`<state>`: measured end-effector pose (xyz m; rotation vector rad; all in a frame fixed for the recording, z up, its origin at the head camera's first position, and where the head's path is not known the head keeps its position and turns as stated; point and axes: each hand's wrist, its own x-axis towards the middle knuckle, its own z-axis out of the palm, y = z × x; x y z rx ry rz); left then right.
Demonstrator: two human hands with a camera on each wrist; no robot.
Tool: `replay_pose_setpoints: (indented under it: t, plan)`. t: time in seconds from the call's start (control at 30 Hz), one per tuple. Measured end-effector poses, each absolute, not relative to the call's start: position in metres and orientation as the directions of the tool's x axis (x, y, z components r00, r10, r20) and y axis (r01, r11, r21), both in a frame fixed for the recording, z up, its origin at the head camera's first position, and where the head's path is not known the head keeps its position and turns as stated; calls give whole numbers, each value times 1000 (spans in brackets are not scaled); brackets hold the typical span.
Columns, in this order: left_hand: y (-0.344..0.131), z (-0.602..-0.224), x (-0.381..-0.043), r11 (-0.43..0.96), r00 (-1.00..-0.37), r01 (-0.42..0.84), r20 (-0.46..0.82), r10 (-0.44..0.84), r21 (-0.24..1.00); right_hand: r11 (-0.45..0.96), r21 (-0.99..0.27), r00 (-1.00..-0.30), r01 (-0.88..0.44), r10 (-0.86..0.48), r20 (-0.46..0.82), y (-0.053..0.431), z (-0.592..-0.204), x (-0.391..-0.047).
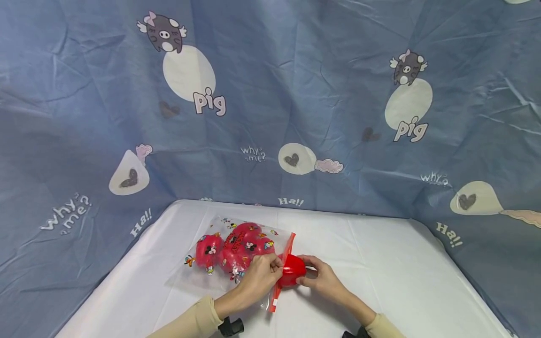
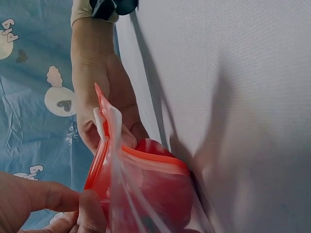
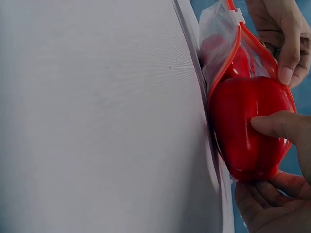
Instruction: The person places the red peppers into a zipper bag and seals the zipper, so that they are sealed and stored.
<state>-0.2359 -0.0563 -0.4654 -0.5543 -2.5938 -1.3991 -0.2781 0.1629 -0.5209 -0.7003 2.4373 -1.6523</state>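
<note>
A clear zip bag with cartoon prints and a red-orange zip edge [image 1: 289,246] lies on the white table, several red rounded things [image 1: 206,251] inside it. My left hand [image 1: 261,274] pinches the bag's edge at its mouth, thumb against fingers. In my right hand [image 1: 324,280] is a shiny red bell pepper [image 3: 245,121], with the thumb on its side and the fingers at its end. Part of the pepper sits within the spread mouth of the bag; its other end sticks out to the right. A white slider [image 3: 236,17] sits on the zip strip.
White cloth covers the table [image 1: 380,263]. Behind it hangs a blue curtain [image 1: 253,117] with pig and heart prints, which also runs down both sides. Dark wrist mounts [image 1: 231,327] sit at the cuffs of the beige sleeves [image 1: 192,321].
</note>
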Motion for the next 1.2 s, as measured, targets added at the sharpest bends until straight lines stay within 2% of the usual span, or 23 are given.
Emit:
replay_pose_setpoints:
  t: [0.63,0.93,1.2]
  plan:
    - [-56,-466,-234,508,-915,402,307,263,762,253,-898,-880,-361,-412,238,137,-520,-279]
    - [-55,-467,-235,506,-913,407,318,256,761,193,-942,-912,-276,-362,193,126,-522,-282]
    - [-54,-469,-236,539,-913,408,329,240,737,206,-918,-900,-340,-356,253,122,-524,-285]
